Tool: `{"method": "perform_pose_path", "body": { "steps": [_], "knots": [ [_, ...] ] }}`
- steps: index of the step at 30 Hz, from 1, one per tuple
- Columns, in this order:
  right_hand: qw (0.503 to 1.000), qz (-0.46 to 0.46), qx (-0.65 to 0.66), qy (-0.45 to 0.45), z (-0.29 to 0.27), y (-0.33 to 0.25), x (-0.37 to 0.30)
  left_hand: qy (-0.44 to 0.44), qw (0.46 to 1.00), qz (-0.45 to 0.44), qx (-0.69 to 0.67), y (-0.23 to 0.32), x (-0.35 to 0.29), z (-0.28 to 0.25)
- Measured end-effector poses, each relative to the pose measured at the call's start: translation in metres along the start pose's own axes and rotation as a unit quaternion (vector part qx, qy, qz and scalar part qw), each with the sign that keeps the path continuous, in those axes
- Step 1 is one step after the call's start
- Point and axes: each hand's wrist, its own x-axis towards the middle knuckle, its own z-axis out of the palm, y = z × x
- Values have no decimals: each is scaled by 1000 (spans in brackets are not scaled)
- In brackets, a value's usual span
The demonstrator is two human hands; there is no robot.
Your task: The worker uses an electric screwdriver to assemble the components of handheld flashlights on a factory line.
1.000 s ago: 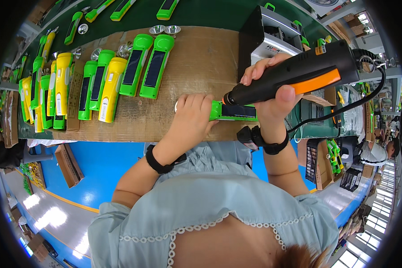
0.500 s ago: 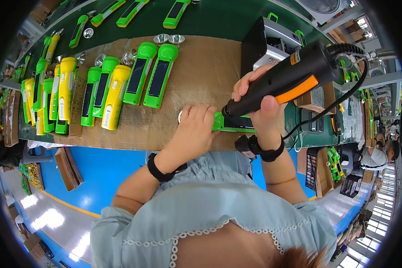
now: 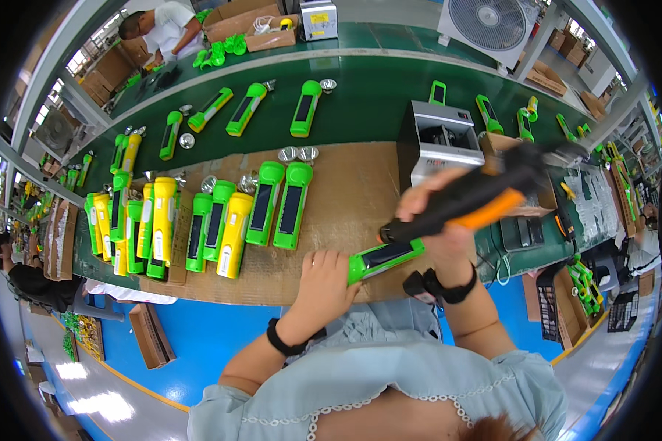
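Note:
My left hand (image 3: 324, 285) is closed around the left end of a green flashlight (image 3: 387, 254) that lies on the cardboard. Its dark solar panel faces up, and its right end angles slightly away from me. In my right hand (image 3: 451, 241) is a black electric screwdriver (image 3: 467, 197) with an orange lever. The tool slants down to the left, blurred by motion, its tip over the far edge of the flashlight. Whether the tip touches is unclear. To the left lie two more green flashlights (image 3: 290, 209) with loose silver reflectors (image 3: 308, 153) at their heads.
Several green and yellow flashlights (image 3: 164, 220) are grouped on the left of the cardboard sheet (image 3: 346, 195). A grey metal machine (image 3: 449, 143) stands behind the screwdriver. More flashlights lie along the green bench (image 3: 375, 92). A co-worker (image 3: 173, 33) is across it.
The view has tilted up, showing more of the far bench. The screwdriver has shifted off the flashlight's left part toward its far edge, and the flashlight has turned slightly.

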Motion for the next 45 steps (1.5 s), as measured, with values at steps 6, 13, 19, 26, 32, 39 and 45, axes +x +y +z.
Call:
{"method": "perform_pose_path", "body": {
  "steps": [6, 13, 19, 26, 32, 39, 45],
  "knots": [
    [984, -92, -129, 81, -14, -63, 1, 3, 983, -129, 133, -14, 34, 16],
    [991, -79, -40, 99, -45, -34, -1, 60, 932, -259, 248, -100, 247, 44],
    [977, -70, -125, 155, -70, -40, -11, -85, 838, -457, 287, -247, 278, 15],
    [970, -57, -166, 168, -86, -39, -17, -130, 882, -438, 111, -350, 240, -58],
    [970, -78, -168, 159, -84, -30, -16, 9, 918, -360, 167, -279, 220, -114],
    [976, -94, -138, 136, -70, -31, -25, 17, 878, -409, 249, -172, 55, -123],
    [962, -103, -201, 152, -60, -37, -29, 171, 894, -178, 374, -136, -5, -74]
  ]
}}
